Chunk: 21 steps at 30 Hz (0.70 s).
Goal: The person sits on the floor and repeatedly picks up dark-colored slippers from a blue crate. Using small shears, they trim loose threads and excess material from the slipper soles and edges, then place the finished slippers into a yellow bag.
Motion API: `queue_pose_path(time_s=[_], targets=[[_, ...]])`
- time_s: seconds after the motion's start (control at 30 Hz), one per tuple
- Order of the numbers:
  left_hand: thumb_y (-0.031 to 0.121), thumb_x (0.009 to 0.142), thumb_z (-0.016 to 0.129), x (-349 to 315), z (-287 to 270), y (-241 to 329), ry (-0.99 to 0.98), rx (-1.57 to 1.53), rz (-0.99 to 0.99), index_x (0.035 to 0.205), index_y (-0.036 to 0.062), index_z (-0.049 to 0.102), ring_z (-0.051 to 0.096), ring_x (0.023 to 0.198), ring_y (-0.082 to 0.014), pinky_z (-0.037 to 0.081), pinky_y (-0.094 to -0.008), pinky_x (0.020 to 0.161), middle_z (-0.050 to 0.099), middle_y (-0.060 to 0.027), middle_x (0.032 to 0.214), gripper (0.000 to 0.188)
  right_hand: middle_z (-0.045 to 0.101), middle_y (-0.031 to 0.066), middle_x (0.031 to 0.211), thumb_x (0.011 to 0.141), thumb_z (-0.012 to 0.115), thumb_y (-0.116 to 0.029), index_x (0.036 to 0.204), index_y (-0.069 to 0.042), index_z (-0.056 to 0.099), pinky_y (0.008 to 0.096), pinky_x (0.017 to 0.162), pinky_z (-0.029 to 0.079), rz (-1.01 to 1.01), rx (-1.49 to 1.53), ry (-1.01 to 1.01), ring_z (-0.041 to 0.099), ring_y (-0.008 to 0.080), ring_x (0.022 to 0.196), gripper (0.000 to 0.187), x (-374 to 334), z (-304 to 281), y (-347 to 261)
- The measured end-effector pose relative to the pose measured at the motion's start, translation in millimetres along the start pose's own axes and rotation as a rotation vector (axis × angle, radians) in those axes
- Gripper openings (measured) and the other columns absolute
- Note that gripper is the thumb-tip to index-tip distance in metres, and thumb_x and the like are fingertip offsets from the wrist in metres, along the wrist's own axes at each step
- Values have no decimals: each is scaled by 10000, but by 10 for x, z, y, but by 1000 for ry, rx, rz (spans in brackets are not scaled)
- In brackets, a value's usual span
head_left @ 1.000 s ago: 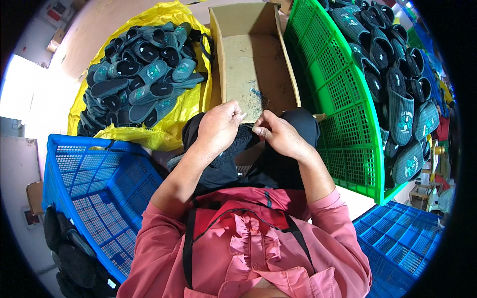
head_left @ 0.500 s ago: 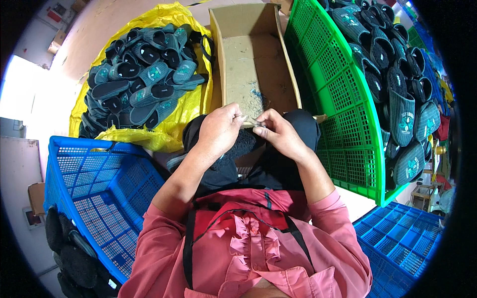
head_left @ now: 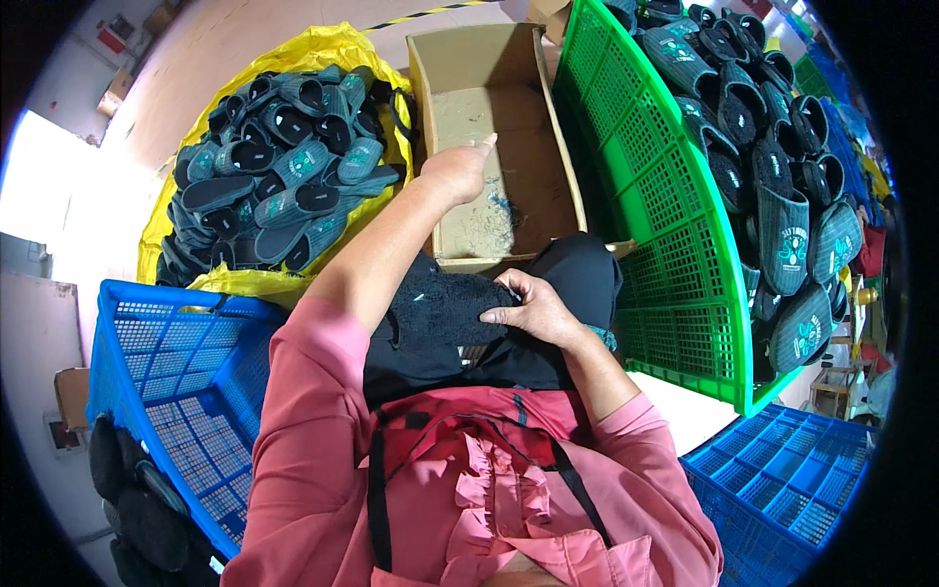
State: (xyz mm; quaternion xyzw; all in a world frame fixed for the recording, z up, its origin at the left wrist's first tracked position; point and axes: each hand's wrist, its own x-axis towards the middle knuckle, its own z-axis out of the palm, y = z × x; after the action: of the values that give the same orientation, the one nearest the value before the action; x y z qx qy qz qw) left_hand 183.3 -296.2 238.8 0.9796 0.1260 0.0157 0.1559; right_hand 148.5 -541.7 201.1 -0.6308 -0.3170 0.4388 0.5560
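A dark slipper (head_left: 445,308) with a fuzzy black sole lies across my lap. My right hand (head_left: 538,308) grips its right end, thumb on top and fingers round the edge. Over the open cardboard box (head_left: 437,157) in front of me, my left hand (head_left: 460,173) is stretched out with its fingers drawn together. Whatever they pinch, if anything, is too small to make out. Bits of thread and lint (head_left: 499,210) lie on the box floor below that hand.
A yellow sack (head_left: 156,220) heaped with grey slippers (head_left: 279,186) stands left of the box. On the right a tilted green crate (head_left: 675,225) leans beside more slippers (head_left: 782,235). Blue crates stand at the near left (head_left: 186,342) and near right (head_left: 782,479).
My left hand has left the right hand's side and moved forward over the box. My right hand has come down slightly toward my lap and now holds the slipper's end.
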Motion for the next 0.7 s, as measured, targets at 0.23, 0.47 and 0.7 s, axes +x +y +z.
queue_pose_path(time_s=[0.23, 0.47, 0.7], targets=[[161, 865, 613, 43, 51, -174, 86, -34, 25, 1129, 118, 715, 647, 1070, -330, 518, -401, 931, 668, -141, 1207, 287, 609, -32, 887, 810, 824, -157, 993, -30, 625, 244, 794, 466, 7, 46, 67, 539, 65, 854, 299, -25, -41, 47], [91, 947, 581, -769, -650, -193, 461, -763, -254, 1175, 27, 649, 666, 837, -130, 529, -260, 753, 706, -85, 947, 246, 590, 7, 934, 840, 725, -57, 1051, -50, 557, 243, 780, 480, 50, 378, 284, 564, 87, 863, 270, -69, -84, 73], [110, 829, 715, -1763, -434, 173, 679, -305, -8, 898, 49, 707, 614, 786, -202, 502, -321, 746, 633, -66, 830, 92, 590, 4, 903, 860, 691, -9, 1030, -72, 516, 250, 770, 503, -24, 477, 328, 578, 87, 821, 253, -175, -101, -95]])
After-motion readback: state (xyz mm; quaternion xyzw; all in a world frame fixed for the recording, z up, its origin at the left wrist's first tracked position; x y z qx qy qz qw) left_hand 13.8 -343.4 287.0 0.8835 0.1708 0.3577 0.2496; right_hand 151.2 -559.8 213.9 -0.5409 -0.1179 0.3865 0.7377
